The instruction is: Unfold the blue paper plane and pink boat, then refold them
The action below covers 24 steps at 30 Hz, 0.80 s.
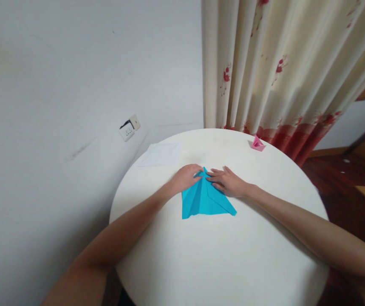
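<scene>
A sheet of blue paper lies on the round white table, creased and partly folded. Its narrow tip points away from me, and a folded flap runs down its right side. At the upper left edge, my left hand has its curled fingers closed on the paper near the tip. My right hand rests on the paper's right side with fingers spread out, pressing the flap close to the tip.
White paper lies at the table's back left. A small pink folded paper piece stands near the back right edge. Beyond the table are a wall with a socket and a long flowered curtain.
</scene>
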Motion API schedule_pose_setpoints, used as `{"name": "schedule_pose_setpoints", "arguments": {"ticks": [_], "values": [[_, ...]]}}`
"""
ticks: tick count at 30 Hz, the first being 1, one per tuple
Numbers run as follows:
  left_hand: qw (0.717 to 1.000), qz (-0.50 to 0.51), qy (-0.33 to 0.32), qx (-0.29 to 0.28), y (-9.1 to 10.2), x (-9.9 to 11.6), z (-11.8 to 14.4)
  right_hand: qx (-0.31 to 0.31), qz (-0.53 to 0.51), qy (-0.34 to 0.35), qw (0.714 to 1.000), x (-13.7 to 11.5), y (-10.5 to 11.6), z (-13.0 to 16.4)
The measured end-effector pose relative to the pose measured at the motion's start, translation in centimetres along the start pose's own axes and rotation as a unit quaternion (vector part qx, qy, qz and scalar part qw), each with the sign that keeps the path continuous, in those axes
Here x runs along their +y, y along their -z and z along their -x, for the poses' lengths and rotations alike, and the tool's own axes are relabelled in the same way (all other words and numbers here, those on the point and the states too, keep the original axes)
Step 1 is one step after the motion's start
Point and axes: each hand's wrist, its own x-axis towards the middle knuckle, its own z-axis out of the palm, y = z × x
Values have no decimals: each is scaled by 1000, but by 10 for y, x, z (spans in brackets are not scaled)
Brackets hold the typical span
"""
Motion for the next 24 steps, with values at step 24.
{"name": "schedule_pose_setpoints", "arguments": {"ticks": [24], "values": [[977,-39,-148,-151,16,-6,8,-3,3,3,1000,0,-1,1]]}}
